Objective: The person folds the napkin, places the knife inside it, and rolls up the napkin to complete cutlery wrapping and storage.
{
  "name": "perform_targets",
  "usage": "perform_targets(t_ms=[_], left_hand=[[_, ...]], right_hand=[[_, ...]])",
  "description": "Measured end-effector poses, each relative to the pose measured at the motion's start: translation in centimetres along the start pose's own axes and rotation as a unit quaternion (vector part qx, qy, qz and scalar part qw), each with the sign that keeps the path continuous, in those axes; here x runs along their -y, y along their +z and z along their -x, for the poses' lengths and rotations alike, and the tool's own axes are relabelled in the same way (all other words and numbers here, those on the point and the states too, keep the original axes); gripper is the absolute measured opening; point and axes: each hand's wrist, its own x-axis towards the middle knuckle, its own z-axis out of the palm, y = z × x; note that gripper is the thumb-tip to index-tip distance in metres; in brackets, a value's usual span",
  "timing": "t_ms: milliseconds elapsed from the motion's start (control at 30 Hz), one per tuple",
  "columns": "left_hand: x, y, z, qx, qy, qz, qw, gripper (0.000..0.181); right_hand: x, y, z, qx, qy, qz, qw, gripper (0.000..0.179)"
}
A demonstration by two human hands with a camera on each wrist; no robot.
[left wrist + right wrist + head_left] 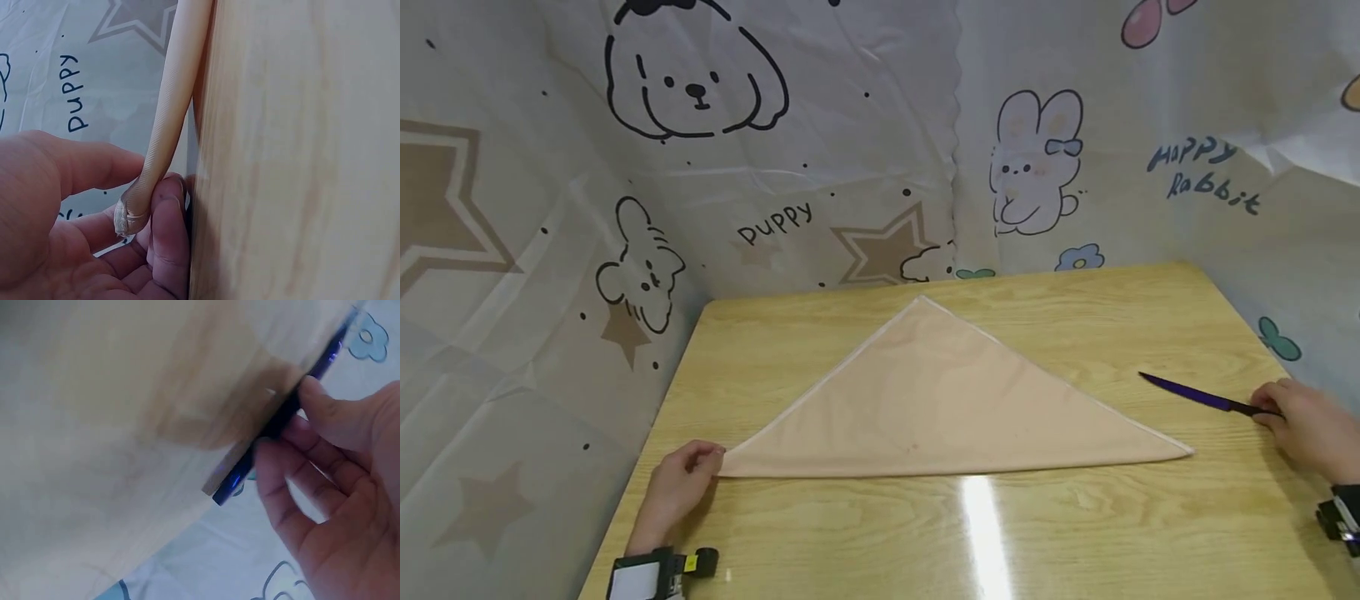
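Note:
A peach cloth [925,408] with pale edging is folded into a triangle on the table, its peak toward the back wall and its long fold toward me. At its left corner my left hand [677,487] pinches the tip; in the left wrist view the cloth's corner [140,194] sits between thumb and fingers. Over at the right, my right hand [1303,425] holds a knife [1195,393] by its black handle. The purple blade points left toward the cloth. In the right wrist view thumb and fingertips grip the shiny dark knife handle [278,422], close over the wood.
The light wood-grain table [850,533] carries a bright glare strip near the front. Its back edge meets a printed curtain [880,150] with animal drawings, which also hangs along both sides. The cloth's right corner [1187,452] lies free, short of my right hand.

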Motion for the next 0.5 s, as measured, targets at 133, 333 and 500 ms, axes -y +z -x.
perform_targets(t_ms=[133,333,500], left_hand=[[0.0,0.0,-0.1,-0.004,0.002,-0.006,1.0,0.045],[0.1,-0.3,0.0,0.004,0.019,-0.012,0.9997,0.046],[0.2,-0.5,0.1,0.008,0.028,-0.013,0.9995,0.049]], right_hand=[[0.8,0.2,-0.2,0.014,-0.001,0.01,0.9998,0.014],[4.0,-1.0,-1.4,0.039,-0.012,-0.013,0.9991,0.012],[9.8,-1.8,-3.2,0.029,-0.102,-0.045,0.9933,0.015]])
